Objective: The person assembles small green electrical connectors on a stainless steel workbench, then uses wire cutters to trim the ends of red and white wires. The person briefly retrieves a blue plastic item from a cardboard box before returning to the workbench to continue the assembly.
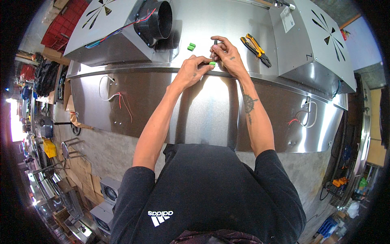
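Observation:
Between the fingertips of my left hand (192, 72) sits a small green terminal block (212, 64), just above the front edge of the metal surface. My right hand (228, 57) grips a thin dark screwdriver (215, 42) upright, its lower end down at the block. Whether the tip is inside a screw hole is too small to tell. A little farther off and to the left, more green terminal blocks (191, 46) lie together on the metal. Pliers with yellow and black handles (254, 46) rest to the right of my right hand.
A grey metal box with a round black duct collar (159, 20) and loose coloured wires stands at left. Another grey metal box (308, 44) stands at right. White cables with red wire ends emerge from the front panel (162, 118) on both sides.

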Tool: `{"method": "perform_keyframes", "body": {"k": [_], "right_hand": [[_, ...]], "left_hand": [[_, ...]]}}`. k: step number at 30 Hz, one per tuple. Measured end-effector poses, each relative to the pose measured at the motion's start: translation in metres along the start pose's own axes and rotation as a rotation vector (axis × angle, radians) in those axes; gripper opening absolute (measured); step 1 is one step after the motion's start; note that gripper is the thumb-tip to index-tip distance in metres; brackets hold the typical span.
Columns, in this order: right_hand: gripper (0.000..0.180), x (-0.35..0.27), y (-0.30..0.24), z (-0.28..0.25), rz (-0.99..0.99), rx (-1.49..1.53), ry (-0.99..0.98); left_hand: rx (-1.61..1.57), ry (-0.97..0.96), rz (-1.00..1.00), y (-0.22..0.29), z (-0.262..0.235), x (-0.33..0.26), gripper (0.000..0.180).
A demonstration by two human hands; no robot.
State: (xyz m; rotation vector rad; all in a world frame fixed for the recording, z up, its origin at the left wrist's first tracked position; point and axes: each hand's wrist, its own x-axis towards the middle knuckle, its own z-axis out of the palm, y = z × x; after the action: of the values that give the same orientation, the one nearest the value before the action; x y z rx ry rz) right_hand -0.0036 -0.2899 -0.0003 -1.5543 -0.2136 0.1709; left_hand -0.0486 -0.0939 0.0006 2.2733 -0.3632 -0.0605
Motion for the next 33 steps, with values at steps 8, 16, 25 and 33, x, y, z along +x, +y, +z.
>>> {"method": "perform_keyframes", "body": {"k": [8, 16, 25, 33], "right_hand": [[0.04, 0.0, 0.0, 0.002, -0.017, -0.01, 0.006], [0.041, -0.005, -0.007, 0.005, 0.012, -0.068, 0.071], [0.038, 0.001, 0.002, -0.001, 0.025, 0.039, -0.005], [0.043, -0.001, 0.002, 0.004, -0.038, -0.122, 0.034]], "left_hand": [[0.011, 0.016, 0.031, -0.001, 0.0, 0.0, 0.039], [0.005, -0.004, 0.014, 0.003, -0.002, -0.001, 0.039], [-0.006, 0.007, 0.003, 0.002, -0.001, -0.001, 0.04], [0.005, 0.013, 0.035, 0.001, 0.001, -0.002, 0.04]]}}
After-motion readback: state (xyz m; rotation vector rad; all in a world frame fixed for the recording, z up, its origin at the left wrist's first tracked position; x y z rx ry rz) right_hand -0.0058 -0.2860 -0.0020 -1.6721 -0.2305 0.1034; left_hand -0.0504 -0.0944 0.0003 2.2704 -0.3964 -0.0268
